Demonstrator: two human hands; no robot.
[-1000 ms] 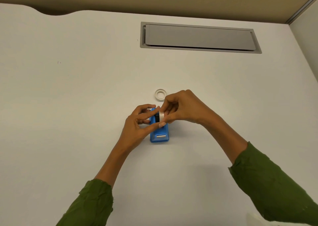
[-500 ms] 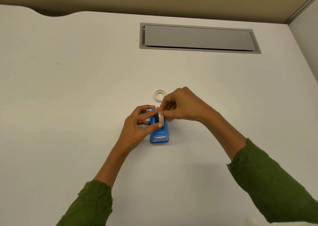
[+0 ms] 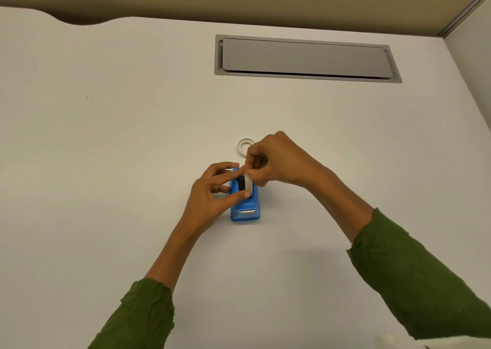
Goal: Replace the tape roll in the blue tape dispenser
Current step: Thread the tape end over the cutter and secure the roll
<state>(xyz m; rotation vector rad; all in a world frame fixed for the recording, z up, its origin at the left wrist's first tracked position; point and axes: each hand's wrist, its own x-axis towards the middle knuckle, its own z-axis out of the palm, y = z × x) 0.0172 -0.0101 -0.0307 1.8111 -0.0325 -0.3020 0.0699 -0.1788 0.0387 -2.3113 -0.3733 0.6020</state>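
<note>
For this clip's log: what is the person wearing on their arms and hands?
Both arms have loose olive-green sleeves, pushed up so the forearms are bare. The left sleeve ends in a crumpled, slightly frayed cuff; the right sleeve is wider and creased. The left hand and right hand are bare: no gloves, rings, watch or bracelets visible.

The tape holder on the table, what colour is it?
The tape dispenser is bright blue, seen best in the head view.

Even, soft overhead light on the white desk (image 3: 106,189); faint shadows beneath both forearms. No glare. Focus sharp centrally, wide-angle bending at the edges.
</note>
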